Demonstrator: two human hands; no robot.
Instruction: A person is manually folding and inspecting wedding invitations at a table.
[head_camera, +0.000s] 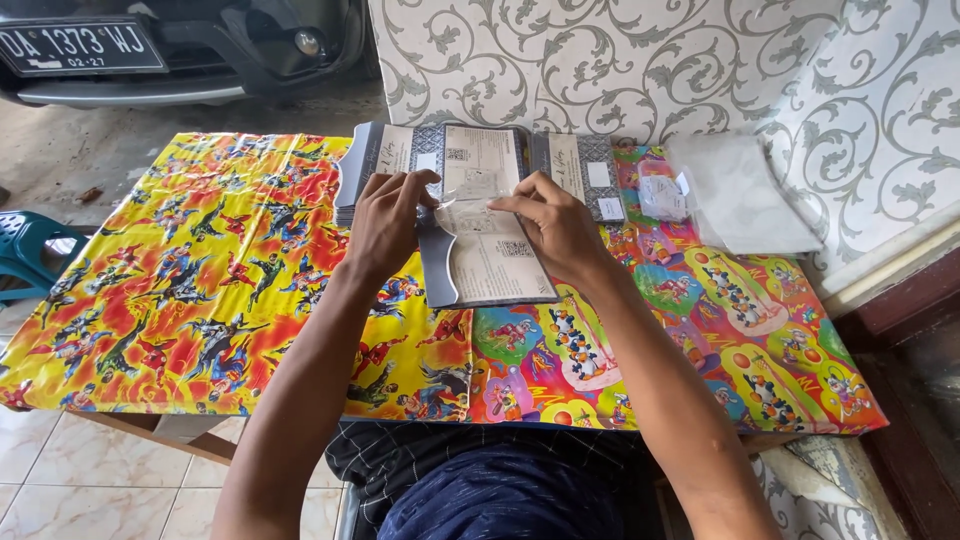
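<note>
On the cartoon-print table (200, 300), both hands (385, 225) (555, 228) pinched a clear sleeve (470, 200) onto one booklet (480, 255); stacks (480, 155) behind waited.

A cartoon-print cover drapes the worktop (200, 300): yellow, red and orange left of the grey-edged cream card (487, 250), pink, green and blue to its right. Behind the card rises a white wall (620, 60) with grey scrollwork; white bags (740, 195) lie beside it.
</note>
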